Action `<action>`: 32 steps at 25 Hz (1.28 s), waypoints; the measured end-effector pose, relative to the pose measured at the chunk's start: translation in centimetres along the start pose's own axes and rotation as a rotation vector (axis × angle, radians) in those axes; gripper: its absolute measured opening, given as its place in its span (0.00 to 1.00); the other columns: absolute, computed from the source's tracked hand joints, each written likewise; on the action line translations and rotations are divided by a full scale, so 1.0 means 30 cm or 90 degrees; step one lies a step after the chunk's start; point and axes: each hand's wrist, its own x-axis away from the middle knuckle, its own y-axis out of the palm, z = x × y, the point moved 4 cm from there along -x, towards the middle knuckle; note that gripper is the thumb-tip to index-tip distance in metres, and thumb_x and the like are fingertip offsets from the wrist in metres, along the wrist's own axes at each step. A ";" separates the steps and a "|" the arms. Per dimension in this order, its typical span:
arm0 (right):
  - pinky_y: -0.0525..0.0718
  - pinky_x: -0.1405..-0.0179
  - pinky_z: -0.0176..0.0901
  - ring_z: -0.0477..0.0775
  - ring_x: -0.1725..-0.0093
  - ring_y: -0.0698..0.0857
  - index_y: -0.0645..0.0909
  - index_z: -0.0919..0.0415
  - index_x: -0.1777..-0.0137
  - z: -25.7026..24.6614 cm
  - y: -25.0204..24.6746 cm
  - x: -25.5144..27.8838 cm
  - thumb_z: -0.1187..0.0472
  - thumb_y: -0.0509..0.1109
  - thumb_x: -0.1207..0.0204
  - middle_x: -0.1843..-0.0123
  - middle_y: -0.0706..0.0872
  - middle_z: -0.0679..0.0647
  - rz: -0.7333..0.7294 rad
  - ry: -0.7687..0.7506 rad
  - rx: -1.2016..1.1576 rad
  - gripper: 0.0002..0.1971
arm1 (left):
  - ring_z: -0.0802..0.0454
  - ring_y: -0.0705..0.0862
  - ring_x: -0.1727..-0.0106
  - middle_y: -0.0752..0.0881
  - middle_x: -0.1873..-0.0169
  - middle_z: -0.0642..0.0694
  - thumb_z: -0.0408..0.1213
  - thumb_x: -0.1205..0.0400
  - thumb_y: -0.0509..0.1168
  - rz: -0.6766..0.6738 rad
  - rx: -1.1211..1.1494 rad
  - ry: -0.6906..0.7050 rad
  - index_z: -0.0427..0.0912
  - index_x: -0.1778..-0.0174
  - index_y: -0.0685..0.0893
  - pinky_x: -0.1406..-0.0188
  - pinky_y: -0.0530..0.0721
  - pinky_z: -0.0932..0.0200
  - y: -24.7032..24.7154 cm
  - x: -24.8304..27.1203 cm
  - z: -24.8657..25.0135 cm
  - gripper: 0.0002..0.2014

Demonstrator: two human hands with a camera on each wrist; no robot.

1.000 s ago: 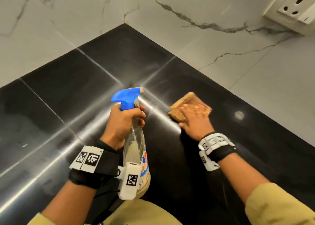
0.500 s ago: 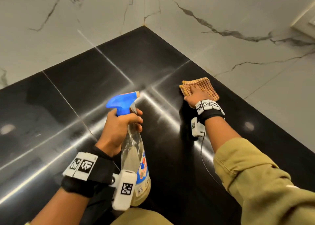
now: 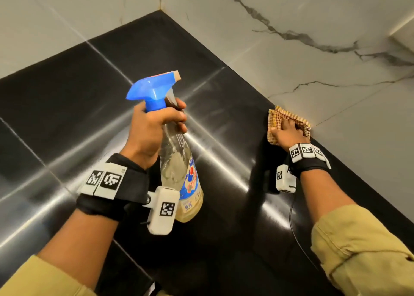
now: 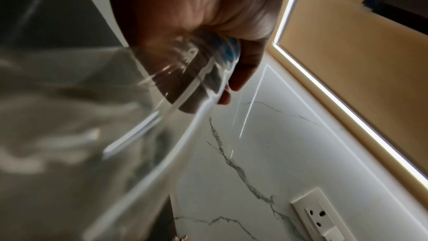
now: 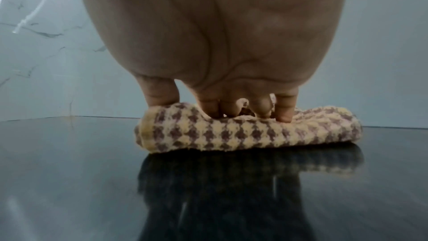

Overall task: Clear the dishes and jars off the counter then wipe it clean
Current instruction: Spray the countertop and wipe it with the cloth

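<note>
Pressing woven checked cloth [image 5: 250,131], glossy counter [image 3: 67,98]

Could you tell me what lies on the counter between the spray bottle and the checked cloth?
Nothing: in the head view, the stretch of black counter between the spray bottle and the checked cloth is bare, showing only light reflections.

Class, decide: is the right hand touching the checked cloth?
Touching. The right wrist view shows the right hand with its fingertips pressed into the checked cloth.
</note>
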 end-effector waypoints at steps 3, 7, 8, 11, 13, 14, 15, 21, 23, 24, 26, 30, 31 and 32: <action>0.51 0.19 0.70 0.68 0.16 0.53 0.45 0.51 0.14 -0.088 -0.012 -0.006 0.40 0.52 0.18 0.12 0.45 0.50 -0.018 -0.012 0.020 0.36 | 0.44 0.79 0.73 0.82 0.70 0.42 0.22 0.32 0.66 0.027 0.027 -0.027 0.34 0.64 0.84 0.65 0.80 0.51 -0.029 -0.057 -0.039 0.06; 0.52 0.20 0.65 0.72 0.18 0.55 0.45 0.56 0.14 -0.357 -0.019 -0.067 0.38 0.53 0.20 0.13 0.46 0.54 0.001 -0.038 0.030 0.40 | 0.45 0.79 0.75 0.80 0.71 0.39 0.24 0.34 0.65 0.052 0.061 -0.077 0.33 0.61 0.83 0.64 0.81 0.51 -0.070 -0.104 -0.064 0.07; 0.52 0.20 0.64 0.72 0.18 0.55 0.44 0.58 0.14 -0.432 -0.021 -0.080 0.38 0.54 0.20 0.13 0.45 0.56 0.005 -0.031 0.042 0.41 | 0.46 0.79 0.75 0.79 0.72 0.39 0.25 0.34 0.65 0.053 0.064 -0.086 0.33 0.61 0.83 0.65 0.81 0.53 -0.082 -0.110 -0.063 0.07; 0.49 0.19 0.63 0.71 0.17 0.53 0.43 0.57 0.14 -0.682 -0.031 -0.134 0.38 0.52 0.19 0.13 0.43 0.55 0.006 -0.113 0.050 0.40 | 0.47 0.78 0.75 0.79 0.71 0.39 0.26 0.34 0.64 0.072 0.089 -0.098 0.34 0.61 0.82 0.68 0.83 0.54 -0.132 -0.107 -0.061 0.07; 0.48 0.19 0.63 0.70 0.17 0.53 0.44 0.56 0.14 -0.876 -0.050 -0.192 0.38 0.51 0.18 0.12 0.43 0.53 0.007 -0.185 0.055 0.39 | 0.47 0.78 0.74 0.79 0.71 0.39 0.26 0.34 0.64 0.086 0.097 -0.097 0.34 0.61 0.82 0.68 0.83 0.55 -0.169 -0.097 -0.056 0.07; 0.47 0.19 0.63 0.71 0.17 0.53 0.44 0.55 0.14 -0.980 -0.058 -0.222 0.39 0.50 0.18 0.12 0.44 0.53 0.005 -0.219 0.059 0.38 | 0.47 0.78 0.74 0.79 0.71 0.39 0.26 0.34 0.64 0.094 0.094 -0.092 0.34 0.61 0.82 0.68 0.83 0.55 -0.189 -0.093 -0.051 0.07; 0.47 0.19 0.64 0.71 0.17 0.53 0.45 0.55 0.14 -1.078 -0.060 -0.249 0.40 0.50 0.17 0.12 0.44 0.53 -0.002 -0.249 0.059 0.37 | 0.47 0.78 0.74 0.79 0.71 0.39 0.26 0.34 0.64 0.102 0.088 -0.086 0.34 0.61 0.82 0.68 0.84 0.54 -0.211 -0.088 -0.046 0.07; 0.46 0.17 0.63 0.71 0.16 0.50 0.46 0.53 0.14 -1.317 -0.087 -0.323 0.43 0.50 0.16 0.12 0.45 0.53 -0.046 -0.377 0.099 0.34 | 0.45 0.79 0.73 0.81 0.69 0.39 0.26 0.40 0.70 0.121 0.058 -0.065 0.34 0.62 0.84 0.68 0.84 0.52 -0.289 -0.077 0.012 0.10; 0.46 0.17 0.64 0.68 0.15 0.46 0.45 0.51 0.14 -1.254 -0.074 -0.283 0.44 0.51 0.15 0.12 0.44 0.50 -0.045 -0.406 0.133 0.33 | 0.45 0.79 0.74 0.81 0.70 0.39 0.25 0.37 0.67 0.123 0.033 -0.062 0.32 0.61 0.82 0.68 0.83 0.52 -0.280 -0.090 0.017 0.09; 0.46 0.17 0.64 0.66 0.15 0.45 0.45 0.50 0.14 -1.224 -0.055 -0.252 0.45 0.53 0.15 0.12 0.44 0.49 -0.055 -0.415 0.145 0.33 | 0.44 0.79 0.74 0.81 0.70 0.39 0.25 0.36 0.66 0.122 0.021 -0.055 0.31 0.60 0.82 0.66 0.83 0.51 -0.277 -0.093 0.019 0.09; 0.44 0.17 0.63 0.64 0.15 0.43 0.44 0.48 0.14 -1.133 -0.014 -0.168 0.45 0.54 0.16 0.13 0.42 0.47 -0.069 -0.427 0.163 0.34 | 0.44 0.80 0.73 0.81 0.69 0.39 0.25 0.35 0.66 0.112 0.014 -0.041 0.30 0.58 0.82 0.64 0.81 0.49 -0.254 -0.075 0.028 0.10; 0.40 0.18 0.59 0.64 0.15 0.40 0.42 0.49 0.14 -0.909 0.091 0.075 0.45 0.54 0.15 0.13 0.41 0.49 -0.081 -0.496 0.193 0.34 | 0.46 0.81 0.71 0.83 0.65 0.40 0.24 0.34 0.67 0.092 0.021 0.004 0.31 0.60 0.81 0.65 0.83 0.50 -0.211 -0.020 0.060 0.07; 0.39 0.18 0.57 0.64 0.15 0.39 0.42 0.49 0.14 -0.842 0.117 0.133 0.46 0.54 0.14 0.13 0.40 0.49 -0.079 -0.505 0.191 0.34 | 0.47 0.82 0.70 0.83 0.63 0.40 0.23 0.34 0.66 0.083 0.028 0.021 0.30 0.60 0.81 0.66 0.83 0.51 -0.202 -0.004 0.067 0.07; 0.38 0.18 0.56 0.63 0.15 0.39 0.42 0.49 0.14 -0.771 0.141 0.178 0.46 0.54 0.14 0.13 0.41 0.49 -0.079 -0.502 0.184 0.34 | 0.48 0.82 0.69 0.83 0.62 0.40 0.23 0.34 0.66 0.072 0.037 0.036 0.30 0.60 0.80 0.67 0.84 0.51 -0.194 0.016 0.073 0.08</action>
